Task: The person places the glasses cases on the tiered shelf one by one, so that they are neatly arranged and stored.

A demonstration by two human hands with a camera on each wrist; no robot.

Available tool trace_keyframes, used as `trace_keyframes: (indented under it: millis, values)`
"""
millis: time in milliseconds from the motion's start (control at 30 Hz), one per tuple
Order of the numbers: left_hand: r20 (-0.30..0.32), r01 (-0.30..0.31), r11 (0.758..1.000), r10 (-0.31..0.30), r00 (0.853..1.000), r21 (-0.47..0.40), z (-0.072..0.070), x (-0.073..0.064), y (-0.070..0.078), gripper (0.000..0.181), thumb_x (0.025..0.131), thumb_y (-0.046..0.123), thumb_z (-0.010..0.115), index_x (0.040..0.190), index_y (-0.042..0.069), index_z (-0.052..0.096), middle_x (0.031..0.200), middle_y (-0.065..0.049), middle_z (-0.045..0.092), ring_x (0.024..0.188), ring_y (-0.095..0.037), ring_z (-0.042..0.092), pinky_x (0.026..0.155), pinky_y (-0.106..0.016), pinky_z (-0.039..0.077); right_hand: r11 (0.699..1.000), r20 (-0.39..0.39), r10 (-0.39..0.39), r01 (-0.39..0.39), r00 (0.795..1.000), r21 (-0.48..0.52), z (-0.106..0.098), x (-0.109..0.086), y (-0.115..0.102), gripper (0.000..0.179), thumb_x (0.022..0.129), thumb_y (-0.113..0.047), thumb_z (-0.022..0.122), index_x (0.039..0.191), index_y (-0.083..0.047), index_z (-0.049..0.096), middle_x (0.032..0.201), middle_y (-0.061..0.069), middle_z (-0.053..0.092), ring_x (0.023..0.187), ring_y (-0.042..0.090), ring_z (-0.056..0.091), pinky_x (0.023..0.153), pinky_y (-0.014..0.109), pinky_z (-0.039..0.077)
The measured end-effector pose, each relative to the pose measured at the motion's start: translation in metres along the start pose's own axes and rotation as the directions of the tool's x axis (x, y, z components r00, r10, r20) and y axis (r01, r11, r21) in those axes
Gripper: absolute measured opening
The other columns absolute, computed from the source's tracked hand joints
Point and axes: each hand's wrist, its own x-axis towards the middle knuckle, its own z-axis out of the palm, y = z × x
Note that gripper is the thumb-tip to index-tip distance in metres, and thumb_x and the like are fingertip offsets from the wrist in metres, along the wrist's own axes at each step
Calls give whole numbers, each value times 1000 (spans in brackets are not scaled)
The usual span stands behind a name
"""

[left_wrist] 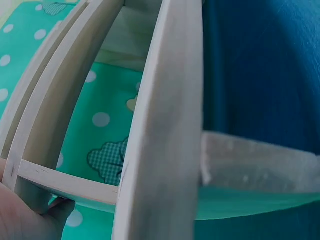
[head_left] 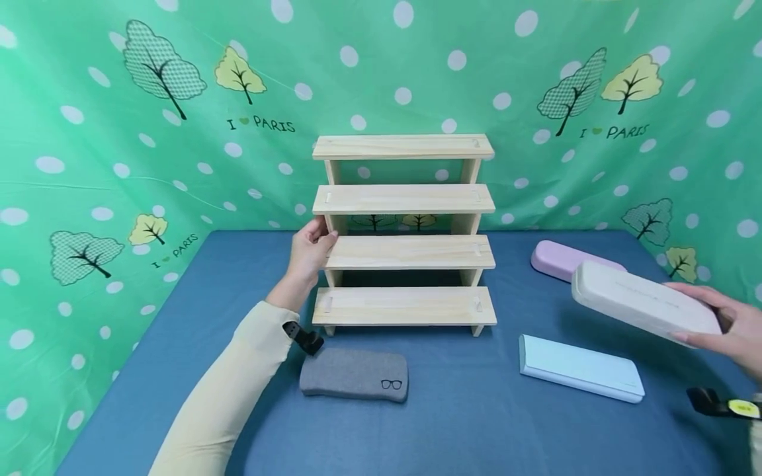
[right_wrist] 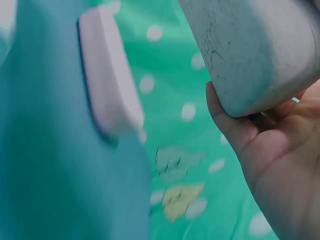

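A closed white case (head_left: 643,301) tilts aloft at right; a pale four-tier wooden rack (head_left: 405,251) stands upright to its left.

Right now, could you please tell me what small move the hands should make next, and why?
I'd probably have the right hand bring the white glasses case leftward to the four-tier wooden rack: the case is already gripped and raised above the blue cloth, but off to the rack's right, while the left hand holds the rack's left side, perhaps steadying it.
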Motion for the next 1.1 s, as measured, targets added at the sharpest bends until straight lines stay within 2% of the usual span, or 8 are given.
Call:
trace_keyframes:
  millis: [133, 267, 433, 700, 900, 1100]
  values:
    - [6, 0, 1000, 0, 1000, -10, 7, 0, 0, 49, 95, 4, 52, 143, 9, 42, 142, -13, 46, 128, -24, 45, 102, -38, 41, 999, 8, -43, 43, 999, -5, 4, 18, -20, 79, 71, 6, 75, 140, -20, 46, 113, -30, 39, 89, -3, 39, 62, 6, 33]
    - [16, 1, 1000, -1, 1000, -15, 17, 0, -2, 48, 95, 4, 52, 142, 8, 42, 142, -14, 45, 128, -24, 45, 102, -37, 41, 999, 15, -42, 42, 999, -2, 8, 34, -41, 75, 71, 5, 77, 138, -16, 49, 113, -28, 41, 88, -1, 40, 63, 7, 35]
    - [-7, -13, 1000, 13, 1000, -14, 26, 0, -1, 48, 95, 3, 53, 141, 8, 44, 141, -13, 46, 129, -21, 44, 103, -34, 40, 998, 40, -64, 63, 997, 27, 13, 57, -70, 70, 71, 4, 77, 135, -11, 51, 113, -21, 47, 90, 2, 44, 66, 6, 37]
    - [-20, -17, 1000, 17, 1000, -11, 32, 0, 1, 47, 94, 3, 54, 140, 8, 46, 140, -14, 48, 128, -19, 45, 104, -32, 39, 992, 139, -117, 110, 983, 53, 19, 93, -120, 66, 72, -4, 79, 133, -15, 55, 114, -16, 55, 90, 5, 51, 68, 12, 42]
    - [-3, -24, 1000, 24, 1000, 6, 34, -1, 3, 47, 95, 4, 53, 141, 9, 44, 141, -14, 47, 129, -19, 44, 104, -32, 39, 979, 188, -197, 182, 962, 95, 25, 120, -150, 67, 72, 0, 76, 133, -14, 55, 113, -15, 58, 89, 8, 52, 67, 19, 41]
    - [7, -22, 1000, 22, 1000, 20, 35, 0, 1, 48, 95, 4, 52, 142, 10, 44, 141, -15, 46, 129, -20, 44, 104, -34, 39, 978, 232, -167, 132, 958, 161, 35, 145, -171, 62, 76, -4, 75, 134, -19, 55, 113, -10, 58, 92, 13, 52, 64, 22, 48]
